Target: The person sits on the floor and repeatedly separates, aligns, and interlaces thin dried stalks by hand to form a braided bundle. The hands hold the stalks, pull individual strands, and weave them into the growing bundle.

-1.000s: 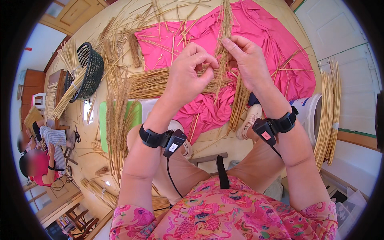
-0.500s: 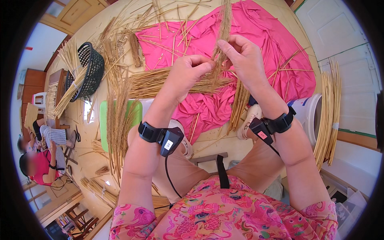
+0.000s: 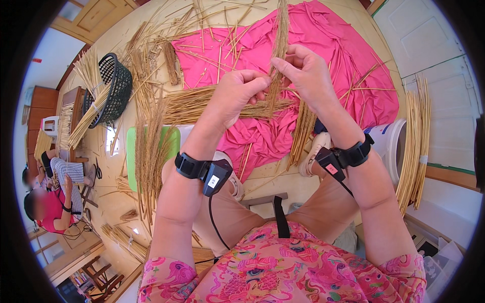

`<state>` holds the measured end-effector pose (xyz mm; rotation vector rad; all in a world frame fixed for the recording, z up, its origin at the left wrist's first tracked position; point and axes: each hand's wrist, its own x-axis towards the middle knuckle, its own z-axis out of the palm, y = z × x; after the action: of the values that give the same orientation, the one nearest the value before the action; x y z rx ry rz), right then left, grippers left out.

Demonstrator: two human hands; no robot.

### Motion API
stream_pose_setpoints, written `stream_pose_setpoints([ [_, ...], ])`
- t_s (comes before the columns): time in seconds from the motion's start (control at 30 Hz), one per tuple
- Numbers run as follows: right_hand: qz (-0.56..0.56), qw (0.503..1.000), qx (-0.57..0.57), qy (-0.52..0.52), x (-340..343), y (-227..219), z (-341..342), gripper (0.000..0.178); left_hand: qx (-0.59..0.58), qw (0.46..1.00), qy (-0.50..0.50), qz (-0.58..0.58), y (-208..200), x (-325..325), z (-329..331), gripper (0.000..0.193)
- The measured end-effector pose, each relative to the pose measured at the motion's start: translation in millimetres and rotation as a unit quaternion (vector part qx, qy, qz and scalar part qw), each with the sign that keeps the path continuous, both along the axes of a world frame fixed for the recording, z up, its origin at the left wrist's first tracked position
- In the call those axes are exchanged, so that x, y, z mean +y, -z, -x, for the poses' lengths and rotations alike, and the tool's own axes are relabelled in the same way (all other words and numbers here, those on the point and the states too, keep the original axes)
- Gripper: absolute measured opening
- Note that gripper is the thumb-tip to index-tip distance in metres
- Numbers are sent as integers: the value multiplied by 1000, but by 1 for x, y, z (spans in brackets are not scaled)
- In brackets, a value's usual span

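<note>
A slim plume of dry, feathery grass (image 3: 281,38) hangs upright between my two hands above the pink cloth (image 3: 336,43). My right hand (image 3: 307,76) pinches its middle between thumb and fingers. On its other side my left hand (image 3: 241,91) has thumb and fingertips closed together at the plume's edge; whether strands are in that pinch I cannot make out. Below my hands lies a thick bundle of straw-coloured stalks (image 3: 189,103), partly covered by my left hand. A shorter stalk bunch (image 3: 302,132) leans near my right foot.
Plumed stalks (image 3: 150,171) rest across a green lid (image 3: 131,151) at my left. Beyond stands a dark basket (image 3: 117,93) with stalk bundles. A white bucket (image 3: 388,144) and tied stalks (image 3: 411,146) are at my right. Two people sit far left; loose straws litter the floor.
My right hand has shifted slightly left along with the plume, which now hangs straighter, its lower end swung a little. My left hand has barely moved.
</note>
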<state>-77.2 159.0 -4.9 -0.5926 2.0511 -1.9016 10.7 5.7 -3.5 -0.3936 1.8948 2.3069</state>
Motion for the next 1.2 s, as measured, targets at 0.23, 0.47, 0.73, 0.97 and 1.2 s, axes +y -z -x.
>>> stream_pose_setpoints([
  [0.23, -1, 999, 51, 1, -3, 2, -3, 28, -10, 1000, -15, -2, 4, 0, 0, 13],
  [0.47, -4, 998, 69, -14, -6, 4, -10, 20, -27, 999, -32, -27, 7, 4, 1, 13],
  [0.73, 33, 999, 22, 22, -5, -6, -10, 15, -15, 999, -6, -30, 9, 1, 3, 12],
  [0.97, 33, 999, 25, 24, -3, -7, -8, 16, -11, 998, -18, -61, 6, -4, 2, 16],
  [1.2, -31, 996, 87, 6, -4, 0, -11, 14, -20, 999, -47, -13, 9, 4, 2, 18],
])
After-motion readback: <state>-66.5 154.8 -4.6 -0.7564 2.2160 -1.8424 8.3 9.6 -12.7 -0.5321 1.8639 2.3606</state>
